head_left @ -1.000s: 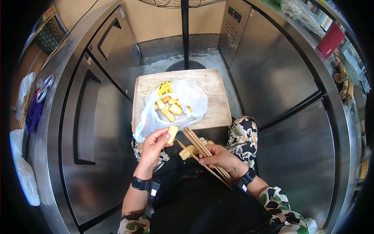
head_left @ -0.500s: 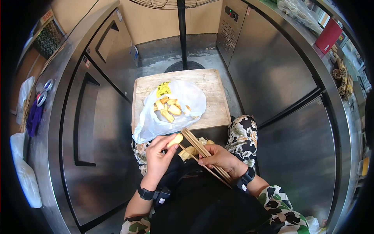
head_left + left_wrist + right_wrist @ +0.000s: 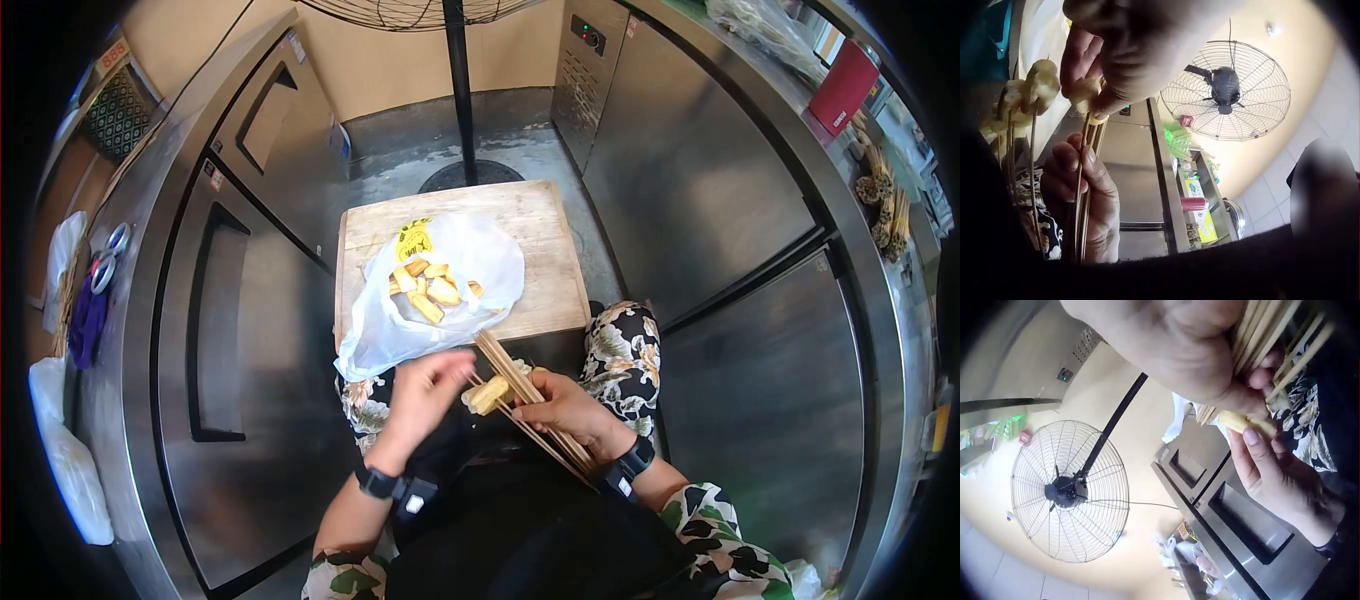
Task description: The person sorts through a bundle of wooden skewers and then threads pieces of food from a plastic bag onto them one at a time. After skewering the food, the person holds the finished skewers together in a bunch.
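Steel cabinets [image 3: 720, 180] on either side

Your left hand [image 3: 420, 395] pinches a yellow piece [image 3: 1235, 420] at the end of one skewer [image 3: 1079, 178]; your right hand [image 3: 578, 412] grips the skewer bundle [image 3: 505, 365]. Ahead, a plastic bag [image 3: 492, 255] covers part of the board [image 3: 548, 240], a fan pole [image 3: 460, 100] beyond.

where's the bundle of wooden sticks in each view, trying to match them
Head: the bundle of sticks is just right of and below centre, in the right hand.
Left wrist: the sticks stand left of centre, in that hand.
Right wrist: the sticks slant at the top, right of centre.
Shared landmark: the wire fan, cut off at the top in head, upper right in left wrist, lower left in right wrist.
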`<state>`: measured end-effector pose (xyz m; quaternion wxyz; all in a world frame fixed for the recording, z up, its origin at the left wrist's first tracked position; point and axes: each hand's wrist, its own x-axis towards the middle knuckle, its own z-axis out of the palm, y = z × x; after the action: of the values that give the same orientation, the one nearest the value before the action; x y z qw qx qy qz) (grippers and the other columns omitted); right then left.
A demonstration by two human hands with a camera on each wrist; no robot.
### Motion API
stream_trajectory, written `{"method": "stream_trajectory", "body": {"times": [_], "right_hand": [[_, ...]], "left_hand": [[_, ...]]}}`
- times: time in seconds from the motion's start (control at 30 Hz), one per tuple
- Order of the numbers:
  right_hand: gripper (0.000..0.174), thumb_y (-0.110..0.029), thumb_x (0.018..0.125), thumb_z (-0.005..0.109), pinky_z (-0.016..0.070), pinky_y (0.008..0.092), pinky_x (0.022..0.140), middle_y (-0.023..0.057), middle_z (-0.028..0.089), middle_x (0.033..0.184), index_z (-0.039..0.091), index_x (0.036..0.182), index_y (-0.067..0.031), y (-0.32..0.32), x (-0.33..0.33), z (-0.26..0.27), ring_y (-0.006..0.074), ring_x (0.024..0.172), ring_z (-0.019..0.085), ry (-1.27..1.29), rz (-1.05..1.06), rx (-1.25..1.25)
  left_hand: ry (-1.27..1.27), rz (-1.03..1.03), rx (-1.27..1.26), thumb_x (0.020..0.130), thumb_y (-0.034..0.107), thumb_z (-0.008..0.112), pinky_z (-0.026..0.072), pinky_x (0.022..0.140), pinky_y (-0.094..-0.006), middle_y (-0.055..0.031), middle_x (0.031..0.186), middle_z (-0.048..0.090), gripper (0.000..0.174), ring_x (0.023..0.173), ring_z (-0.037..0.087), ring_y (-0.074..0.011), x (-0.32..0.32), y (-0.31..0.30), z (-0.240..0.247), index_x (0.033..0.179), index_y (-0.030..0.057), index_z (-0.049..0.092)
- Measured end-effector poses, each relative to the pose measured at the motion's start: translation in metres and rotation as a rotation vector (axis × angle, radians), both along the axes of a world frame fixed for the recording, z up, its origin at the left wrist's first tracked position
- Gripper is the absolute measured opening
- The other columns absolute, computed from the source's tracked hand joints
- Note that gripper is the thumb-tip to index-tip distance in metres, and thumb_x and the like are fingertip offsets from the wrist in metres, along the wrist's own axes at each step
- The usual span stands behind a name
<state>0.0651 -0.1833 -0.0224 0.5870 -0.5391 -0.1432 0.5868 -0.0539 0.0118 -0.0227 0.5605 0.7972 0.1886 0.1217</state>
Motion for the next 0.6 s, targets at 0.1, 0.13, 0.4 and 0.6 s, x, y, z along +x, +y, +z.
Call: {"method": "stream_trajectory", "body": {"times": [0.1, 0.13, 0.4, 0.6], "right_hand": [[0.016, -0.003, 0.082, 0.065, 0.0441, 0.0150, 0.064, -0.0030, 0.060, 0.084, 0.060, 0.097, -0.0028, -0.003, 0.002, 0.009, 0.0028, 0.072, 0.055, -0.037, -0.046, 0.047], [0.016, -0.003, 0.082, 0.064, 0.0437, 0.0151, 0.068, -0.0035, 0.060, 0.085, 0.061, 0.098, -0.0026, -0.004, 0.003, 0.012, 0.0030, 0.075, 0.055, -0.058, -0.040, 0.082], [0.020, -0.004, 0.084, 0.061, 0.0431, 0.0187, 0.081, 0.0000, 0.064, 0.096, 0.063, 0.104, -0.0009, -0.010, 0.004, 0.008, 0.0053, 0.088, 0.056, -0.054, -0.016, 0.103], [0.021, -0.006, 0.083, 0.066, 0.0435, 0.0178, 0.072, -0.0034, 0.061, 0.089, 0.062, 0.102, -0.0019, -0.006, 0.000, -0.001, 0.0032, 0.080, 0.054, -0.111, 0.041, 0.102]], "left_hand": [[-0.012, 0.139, 0.406, 0.077, -0.001, 0.062, 0.0511, 0.071, -0.0342, -0.0127, 0.093, 0.064, 0.017, 0.079, 0.063, -0.0275, 0.032, 0.043, -0.017, 0.094, 0.0011, 0.064], [0.004, 0.123, 0.585, 0.076, -0.002, 0.060, 0.0501, 0.075, -0.0352, -0.0117, 0.097, 0.063, 0.018, 0.085, 0.061, -0.0278, 0.039, 0.051, -0.021, 0.093, 0.0016, 0.064], [0.237, 0.032, 1.082, 0.071, 0.001, 0.056, 0.0465, 0.085, -0.0387, -0.0103, 0.100, 0.061, 0.023, 0.096, 0.055, -0.0311, 0.071, 0.083, -0.069, 0.091, 0.0067, 0.065], [0.089, 0.208, 0.452, 0.083, 0.005, 0.060, 0.0524, 0.074, -0.0334, -0.0084, 0.094, 0.063, 0.018, 0.087, 0.062, -0.0223, 0.043, 0.080, -0.057, 0.101, 0.0031, 0.062]]}}
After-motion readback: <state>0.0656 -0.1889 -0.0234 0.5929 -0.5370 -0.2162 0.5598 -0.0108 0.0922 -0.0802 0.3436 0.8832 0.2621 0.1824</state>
